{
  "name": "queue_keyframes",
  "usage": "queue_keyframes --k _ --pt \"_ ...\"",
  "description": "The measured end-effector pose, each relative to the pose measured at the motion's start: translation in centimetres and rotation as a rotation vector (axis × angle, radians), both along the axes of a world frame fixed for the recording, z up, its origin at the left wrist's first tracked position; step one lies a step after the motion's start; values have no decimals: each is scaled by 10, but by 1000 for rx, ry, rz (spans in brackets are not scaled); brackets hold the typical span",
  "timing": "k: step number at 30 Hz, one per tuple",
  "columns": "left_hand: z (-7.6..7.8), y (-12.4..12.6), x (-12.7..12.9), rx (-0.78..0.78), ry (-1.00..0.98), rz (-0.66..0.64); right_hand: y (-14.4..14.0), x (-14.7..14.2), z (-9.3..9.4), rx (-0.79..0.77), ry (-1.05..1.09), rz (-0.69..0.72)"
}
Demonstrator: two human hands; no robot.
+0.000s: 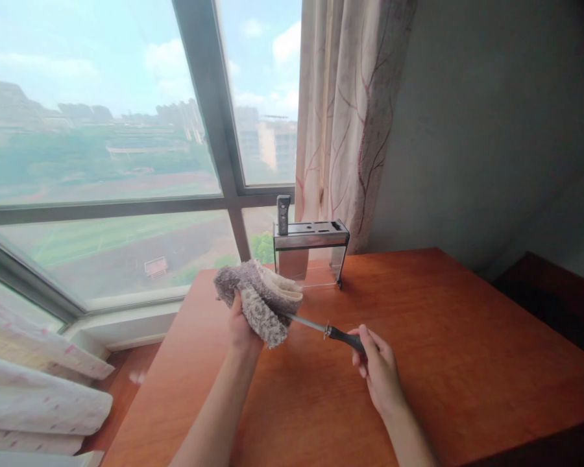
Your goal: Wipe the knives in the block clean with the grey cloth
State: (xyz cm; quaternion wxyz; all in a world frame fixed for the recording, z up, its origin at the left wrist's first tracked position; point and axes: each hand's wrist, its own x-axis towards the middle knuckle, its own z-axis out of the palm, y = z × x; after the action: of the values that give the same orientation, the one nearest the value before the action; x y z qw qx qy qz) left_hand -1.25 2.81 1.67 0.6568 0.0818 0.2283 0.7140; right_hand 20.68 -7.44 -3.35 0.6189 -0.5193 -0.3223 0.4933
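Daylight from the big window (102, 130) falls across an orange-brown wooden worktop (442, 363), with a patterned curtain (355, 110) hanging at the corner of the grey wall. At the far edge of the worktop stands a knife block (310, 250) with a metal top and clear sides, one dark-handled knife (283, 214) upright in its left slot.

Your left hand (241, 324) is closed around a grey, fluffy cloth (260, 295), bunched and folded over the front part of a slim metal tool (316, 326). Your right hand (377, 366) is clamped on the tool's black handle, just behind a small guard. Both are held above the worktop, near its middle, with the tool running between them. The wrapped end is hidden, so it may be a honing rod or a narrow blade; you cannot tell which from here.

That hidden end is the risk. If it carries an edge or a point, a hard pull through thin folds could cut the cloth and reach your left palm. A loose grip on the handle would let the tool twist or slip free, and it could drop onto the worktop or towards your lap.
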Motion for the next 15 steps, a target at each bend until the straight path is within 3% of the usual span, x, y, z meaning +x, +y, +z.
queue_keyframes --k 8,15 --pt "3 -6 -4 63 -122 -195 6 2 1 47 94 -117" --pt "-1 -5 -8 147 -170 -251 11 6 -3 101 65 -162"
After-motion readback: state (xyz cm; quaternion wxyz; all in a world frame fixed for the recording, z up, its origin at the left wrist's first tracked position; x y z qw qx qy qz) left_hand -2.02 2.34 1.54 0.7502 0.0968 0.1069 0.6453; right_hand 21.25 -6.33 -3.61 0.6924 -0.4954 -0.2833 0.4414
